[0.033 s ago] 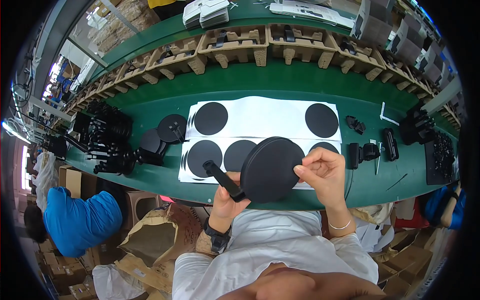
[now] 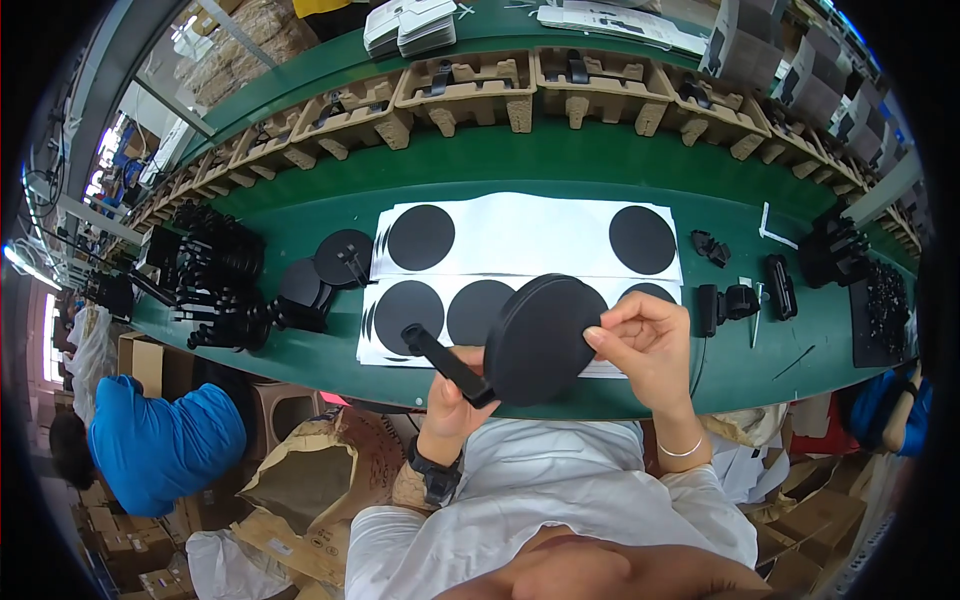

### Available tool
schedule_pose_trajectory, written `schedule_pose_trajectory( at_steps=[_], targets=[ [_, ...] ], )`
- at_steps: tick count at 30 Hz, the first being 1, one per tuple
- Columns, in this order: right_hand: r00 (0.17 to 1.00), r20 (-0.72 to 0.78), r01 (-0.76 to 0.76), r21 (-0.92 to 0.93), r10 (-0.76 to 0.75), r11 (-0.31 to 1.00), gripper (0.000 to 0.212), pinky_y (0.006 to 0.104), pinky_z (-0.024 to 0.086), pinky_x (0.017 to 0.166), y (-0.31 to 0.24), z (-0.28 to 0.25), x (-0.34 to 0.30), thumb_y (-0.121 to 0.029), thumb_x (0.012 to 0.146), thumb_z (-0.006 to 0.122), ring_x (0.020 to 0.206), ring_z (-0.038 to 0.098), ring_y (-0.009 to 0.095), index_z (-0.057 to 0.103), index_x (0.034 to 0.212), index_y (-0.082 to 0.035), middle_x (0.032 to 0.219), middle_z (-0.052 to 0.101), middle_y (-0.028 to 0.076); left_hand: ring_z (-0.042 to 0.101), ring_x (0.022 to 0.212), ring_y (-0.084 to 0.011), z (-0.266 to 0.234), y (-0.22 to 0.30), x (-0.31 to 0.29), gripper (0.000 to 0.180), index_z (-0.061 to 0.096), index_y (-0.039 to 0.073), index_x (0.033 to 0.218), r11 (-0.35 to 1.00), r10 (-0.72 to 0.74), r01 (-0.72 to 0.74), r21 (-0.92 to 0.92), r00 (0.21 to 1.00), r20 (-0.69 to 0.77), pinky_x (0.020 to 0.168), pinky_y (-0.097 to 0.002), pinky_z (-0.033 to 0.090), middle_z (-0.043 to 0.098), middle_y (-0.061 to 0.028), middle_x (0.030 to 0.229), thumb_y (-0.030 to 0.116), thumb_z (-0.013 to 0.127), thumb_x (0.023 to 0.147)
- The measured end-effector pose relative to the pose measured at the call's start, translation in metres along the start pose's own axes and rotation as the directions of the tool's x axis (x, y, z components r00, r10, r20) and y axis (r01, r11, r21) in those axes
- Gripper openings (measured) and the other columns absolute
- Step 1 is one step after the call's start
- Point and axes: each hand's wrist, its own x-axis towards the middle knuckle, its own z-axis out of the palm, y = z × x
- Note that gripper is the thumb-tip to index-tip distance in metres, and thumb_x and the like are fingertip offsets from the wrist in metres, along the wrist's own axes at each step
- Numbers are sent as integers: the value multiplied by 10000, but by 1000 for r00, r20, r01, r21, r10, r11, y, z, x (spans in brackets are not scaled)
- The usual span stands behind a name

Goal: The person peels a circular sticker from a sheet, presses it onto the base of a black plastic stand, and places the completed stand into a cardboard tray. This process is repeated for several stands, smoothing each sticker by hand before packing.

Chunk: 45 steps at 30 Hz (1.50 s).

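Nothing has moved since the earlier frame: both hands hold the black disc base as before, above the near edge of the table (image 2: 300, 360). Left hand (image 2: 455, 395) is closed around the black arm (image 2: 445, 362), a bar fixed to the disc (image 2: 540, 338); the arm's long axis runs from the disc's lower left edge up and away to the person's left. Right hand (image 2: 645, 335) pinches the disc's right rim between thumb and fingertips, so the disc stands nearly on edge between the two hands, its flat face turned toward the camera. Beneath it lie white sheets (image 2: 530, 230) carrying black round pads. More finished bases (image 2: 320, 275) sit to the left, small black parts (image 2: 740, 298) to the right.
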Motion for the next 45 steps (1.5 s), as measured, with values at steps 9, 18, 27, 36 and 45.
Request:
schedule_pose_trajectory(
  at_steps=[9, 18, 27, 36, 45],
  targets=[
    [996, 88, 80, -811, -15, 579, 264, 242, 520, 558, -13, -22, 27, -63, 682, 782, 615, 658, 183, 638, 876, 41, 753, 666, 137, 458, 1220, -302, 2, -4, 0, 545, 510, 86, 1257, 998, 45, -38, 49, 987, -154, 1027, -485, 352, 496, -147, 1305, 445, 589, 854],
    [310, 721, 924, -382, -620, 17, 212, 318, 557, 627, -16, -10, 24, -37, 688, 724, 925, 647, 349, 675, 890, 1, 965, 654, 192, 299, 1337, -265, 10, -5, 14, 610, 403, 146, 1358, 921, -43, -67, -384, 961, -272, 1101, -478, 229, 317, -77, 1454, 497, 518, 872],
    [494, 449, 808, -552, -745, 203, 260, 303, 552, 638, -8, -33, 23, 69, 679, 650, 797, 684, 278, 685, 919, -26, 886, 681, 141, 303, 1328, -299, 32, -41, 72, 738, 282, 86, 1392, 698, 290, -235, 677, 956, 33, 1089, -455, 259, 280, -160, 1448, 234, 681, 790],
    [769, 89, 537, -626, -632, 565, 249, 265, 509, 594, -54, -85, 88, 53, 707, 639, 663, 667, 207, 681, 945, -4, 808, 676, 169, 367, 1290, -307, 8, -50, 82, 666, 408, 10, 1307, 699, -129, 272, 662, 958, -257, 1100, -424, 249, 430, -198, 1330, -101, 651, 696],
    [740, 35, -181, -951, -672, -249, 225, 445, 500, 771, -132, -343, 295, -56, 703, 617, 862, 616, 388, 660, 921, -21, 904, 642, 220, 400, 1257, -324, -19, 62, 66, 611, 382, -52, 1310, -516, 734, 360, 777, 653, 185, 1057, -388, 279, 424, -209, 1344, 33, 646, 766]
  ],
)
